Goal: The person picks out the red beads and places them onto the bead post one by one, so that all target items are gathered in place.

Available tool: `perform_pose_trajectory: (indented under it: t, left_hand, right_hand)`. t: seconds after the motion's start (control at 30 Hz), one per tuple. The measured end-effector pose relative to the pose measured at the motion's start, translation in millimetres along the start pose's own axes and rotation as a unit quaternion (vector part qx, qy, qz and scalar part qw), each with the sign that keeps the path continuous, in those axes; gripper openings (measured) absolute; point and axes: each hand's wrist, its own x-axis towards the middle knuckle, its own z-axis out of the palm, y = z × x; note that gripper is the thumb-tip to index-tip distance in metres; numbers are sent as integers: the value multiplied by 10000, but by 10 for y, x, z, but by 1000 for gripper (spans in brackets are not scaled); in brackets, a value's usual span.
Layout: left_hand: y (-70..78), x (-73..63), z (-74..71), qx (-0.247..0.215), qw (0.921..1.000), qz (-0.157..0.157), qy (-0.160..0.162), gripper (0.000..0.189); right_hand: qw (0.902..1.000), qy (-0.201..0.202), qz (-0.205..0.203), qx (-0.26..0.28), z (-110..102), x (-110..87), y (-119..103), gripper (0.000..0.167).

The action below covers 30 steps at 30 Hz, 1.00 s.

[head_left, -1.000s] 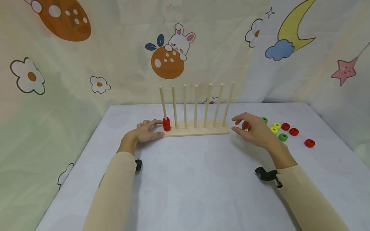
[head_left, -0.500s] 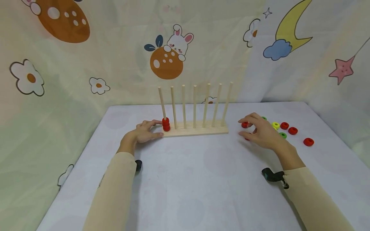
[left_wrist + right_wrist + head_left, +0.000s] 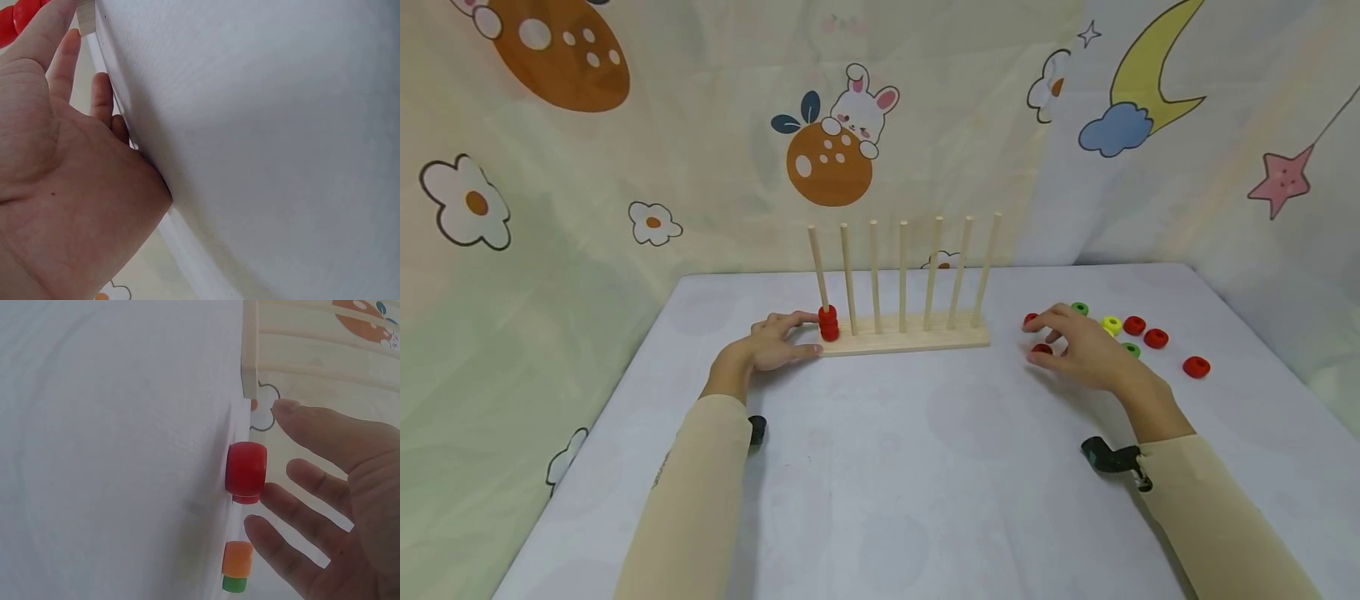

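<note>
A wooden peg stand (image 3: 906, 333) with several upright dowels stands near the back of the table. Red beads (image 3: 828, 323) are stacked on its leftmost peg. My left hand (image 3: 771, 343) holds the stand's left end, thumb at the front corner and index finger beside the beads. To the right of the stand, my right hand (image 3: 1078, 346) is lowered over a loose red bead (image 3: 246, 469). In the right wrist view its thumb and fingers are spread apart, with a gap to that bead. Another red bead (image 3: 1032, 317) lies just behind the fingertips.
Beyond the right hand lie loose beads: red ones (image 3: 1156, 338), a yellow one (image 3: 1112, 325) and green ones (image 3: 1079, 308). A red bead (image 3: 1197, 367) sits apart at the right. An orange bead (image 3: 237, 559) shows in the right wrist view. A printed cloth (image 3: 715, 150) hangs behind the table.
My right hand has moved right, away from the stand's end, and come down at the loose red beads. The left hand has stayed at the stand.
</note>
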Motion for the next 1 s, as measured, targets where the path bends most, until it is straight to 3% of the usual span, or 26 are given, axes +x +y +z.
perform_pose_trajectory:
  t: [0.2,0.47,0.73,1.0]
  left_hand:
    - [-11,45,4,-38,9999,-134,12,72]
    - [13,-31,0,20,9999,105,12,73]
    - [24,-19,18,-25,9999,123,19,71]
    - [9,-20,11,-33,10000,-21,14,69]
  right_hand:
    - [9999,-87,29,-68,11,-22,26,34]
    - [9989,-340,297,-136,6,-21,22,34]
    - [9953,-803,539,-98,-4,-39,23,36]
    - [9941,-927,559,-9,27,6,27,31]
